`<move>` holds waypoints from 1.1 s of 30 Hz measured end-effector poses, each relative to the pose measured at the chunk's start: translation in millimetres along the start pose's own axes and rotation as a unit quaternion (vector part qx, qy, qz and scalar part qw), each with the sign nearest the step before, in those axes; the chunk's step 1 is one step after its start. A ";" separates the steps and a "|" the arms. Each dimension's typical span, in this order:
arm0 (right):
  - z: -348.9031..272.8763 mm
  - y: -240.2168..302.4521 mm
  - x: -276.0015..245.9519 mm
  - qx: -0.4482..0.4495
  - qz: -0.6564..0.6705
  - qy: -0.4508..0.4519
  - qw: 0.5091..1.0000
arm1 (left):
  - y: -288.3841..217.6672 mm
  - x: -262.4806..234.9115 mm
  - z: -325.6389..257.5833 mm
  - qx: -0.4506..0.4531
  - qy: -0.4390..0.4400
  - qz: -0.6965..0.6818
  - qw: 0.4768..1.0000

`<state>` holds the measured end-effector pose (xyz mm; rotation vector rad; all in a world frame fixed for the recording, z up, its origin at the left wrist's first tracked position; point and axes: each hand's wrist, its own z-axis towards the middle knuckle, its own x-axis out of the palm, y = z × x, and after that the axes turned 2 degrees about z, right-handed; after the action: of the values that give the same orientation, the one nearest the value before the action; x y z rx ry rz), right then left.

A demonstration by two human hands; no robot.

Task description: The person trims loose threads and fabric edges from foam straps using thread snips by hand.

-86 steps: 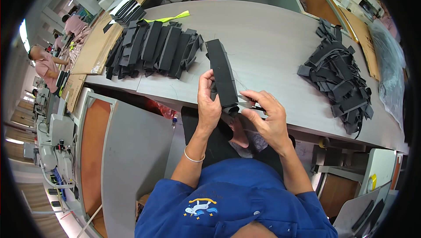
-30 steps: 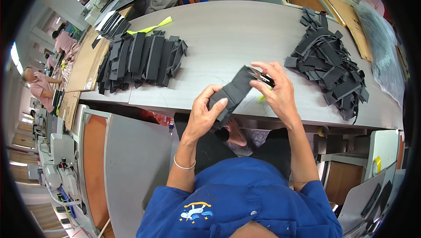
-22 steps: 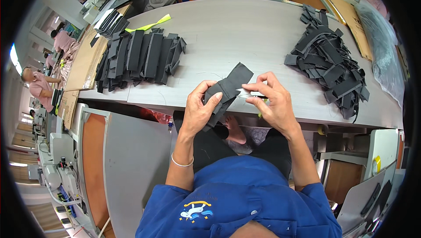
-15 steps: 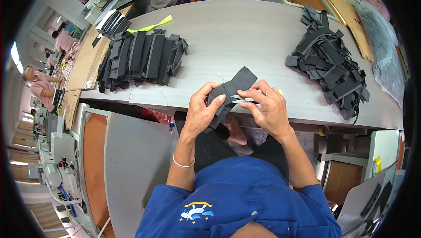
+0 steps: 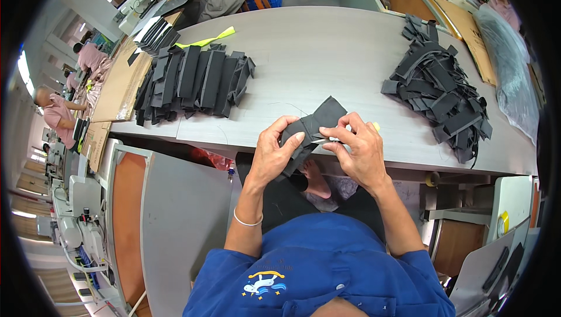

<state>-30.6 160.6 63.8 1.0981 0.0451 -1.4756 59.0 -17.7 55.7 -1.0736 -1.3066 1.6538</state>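
Above the table's near edge, my left hand (image 5: pixel 273 151) is closed on a dark grey fabric strip (image 5: pixel 328 113), thumb on top. The strip slants from upper right to lower left, its lower end hanging past the edge. My right hand (image 5: pixel 360 149) grips small thread snips (image 5: pixel 319 141) between thumb and fingers. Their silver blades point left and reach the strip's side beside my left thumb; whether they touch the cloth is hard to tell. Most of the snips' handle is hidden in my palm.
Rows of dark grey strips (image 5: pixel 201 80) lie on the grey table (image 5: pixel 304 54) at left, beside a yellow-green ribbon (image 5: pixel 207 39). A loose heap of similar strips (image 5: pixel 438 86) is at right. Clear plastic sheeting (image 5: pixel 509 66) hangs over the right edge. Co-workers sit farther off.
The snips' blades stood apart earlier and now look closer together at the strip. Both hands keep their holds, and the whole view has shifted slightly.
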 end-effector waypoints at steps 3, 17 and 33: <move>0.4 0.9 0.3 -0.015 -0.002 -0.002 1.000 | 2.9 -1.6 -0.7 -0.005 0.003 0.004 1.000; 3.1 0.4 -1.8 0.111 0.237 -0.071 0.963 | 1.2 2.6 0.9 0.183 -0.133 -0.020 0.974; 0.0 -2.7 22.1 0.224 0.511 -0.021 0.830 | 16.1 43.0 -1.5 0.154 -0.147 -0.032 0.977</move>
<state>-28.7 144.7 48.4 1.1625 -0.8439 -0.5173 43.9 19.2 33.0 -0.6140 -1.1978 1.9415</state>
